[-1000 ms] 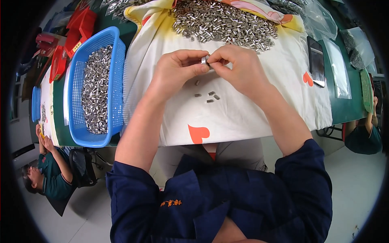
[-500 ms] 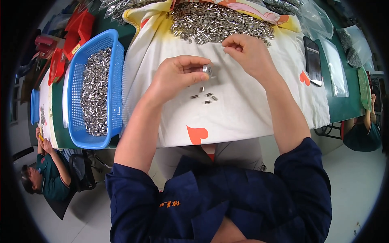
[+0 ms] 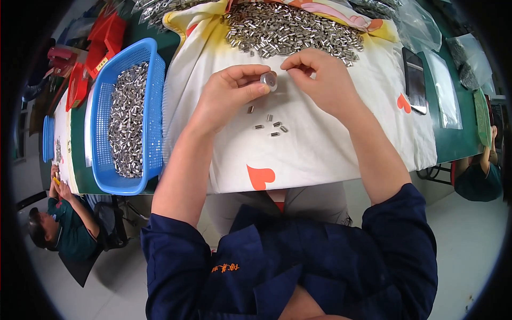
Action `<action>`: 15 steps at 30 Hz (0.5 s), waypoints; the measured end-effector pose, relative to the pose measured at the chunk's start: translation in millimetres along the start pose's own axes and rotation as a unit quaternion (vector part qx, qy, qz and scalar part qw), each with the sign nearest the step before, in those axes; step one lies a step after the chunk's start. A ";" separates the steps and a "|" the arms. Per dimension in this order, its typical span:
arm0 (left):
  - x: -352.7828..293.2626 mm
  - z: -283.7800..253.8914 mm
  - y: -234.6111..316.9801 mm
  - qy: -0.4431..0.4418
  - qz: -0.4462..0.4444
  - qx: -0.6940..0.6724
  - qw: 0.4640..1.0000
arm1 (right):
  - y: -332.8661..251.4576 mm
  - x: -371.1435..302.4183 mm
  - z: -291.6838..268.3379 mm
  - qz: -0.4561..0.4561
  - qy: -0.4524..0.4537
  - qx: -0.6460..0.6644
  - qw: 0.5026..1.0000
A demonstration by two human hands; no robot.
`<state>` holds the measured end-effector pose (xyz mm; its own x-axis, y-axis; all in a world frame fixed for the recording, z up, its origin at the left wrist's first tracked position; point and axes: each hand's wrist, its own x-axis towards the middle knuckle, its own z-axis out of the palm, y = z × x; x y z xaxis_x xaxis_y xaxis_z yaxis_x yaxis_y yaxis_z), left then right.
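Observation:
Between the thumb and fingers of my left hand (image 3: 226, 95) is a short, round metal piece (image 3: 270, 81) with a dull grey end face, held above the cloth. My right hand (image 3: 326, 80) is close beside it on the right, thumb and fingertips pinched together. Whatever that pinch contains, if anything, is too small to make out. Below the hands, several small shiny metal cylinders (image 3: 276, 125) lie scattered on the white cloth (image 3: 314, 154). Beyond both hands spreads a large heap of similar small cylinders (image 3: 293, 33).
A blue plastic basket (image 3: 157, 80) full of small metal parts stands to the left. Red bins (image 3: 104, 45) sit behind it. On the right lie a phone (image 3: 415, 80) and a flat transparent bag (image 3: 447, 88). Other people sit at far left (image 3: 72, 224) and far right (image 3: 477, 178).
My right hand has come down from the heap's edge, nearer to the round metal piece. My left hand has shifted slightly left and up, turning the piece's end face more into view.

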<state>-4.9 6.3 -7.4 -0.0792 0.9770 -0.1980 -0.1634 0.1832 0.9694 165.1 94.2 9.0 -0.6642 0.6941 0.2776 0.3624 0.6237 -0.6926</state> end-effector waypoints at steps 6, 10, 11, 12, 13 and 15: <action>-0.2 -0.8 0.4 -0.005 0.011 -0.034 0.999 | -7.1 -2.4 8.2 0.054 -0.055 0.249 0.965; -0.1 -0.6 -1.8 -0.009 0.011 -0.039 0.999 | -7.8 -2.5 8.9 0.050 -0.050 0.230 0.971; -0.1 -0.8 -2.3 -0.012 0.012 -0.030 0.999 | -7.8 -2.7 9.2 0.050 -0.051 0.230 0.971; -0.3 -1.2 -2.9 -0.012 0.012 -0.030 0.999 | -7.8 -2.9 9.7 0.041 -0.052 0.218 0.974; -0.6 -1.6 -3.6 -0.011 0.014 -0.017 1.000 | -7.9 -3.2 10.0 0.033 -0.053 0.206 0.976; -1.5 0.0 -2.5 -0.010 0.016 -0.004 1.000 | -10.1 -4.6 7.4 -0.010 -0.056 0.123 0.991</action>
<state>-4.4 4.4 -9.5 -0.0658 0.9844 -0.1633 -0.1682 0.1504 0.9742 159.7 82.0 9.8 -0.7434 0.6292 0.2270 0.1865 0.5209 -0.8330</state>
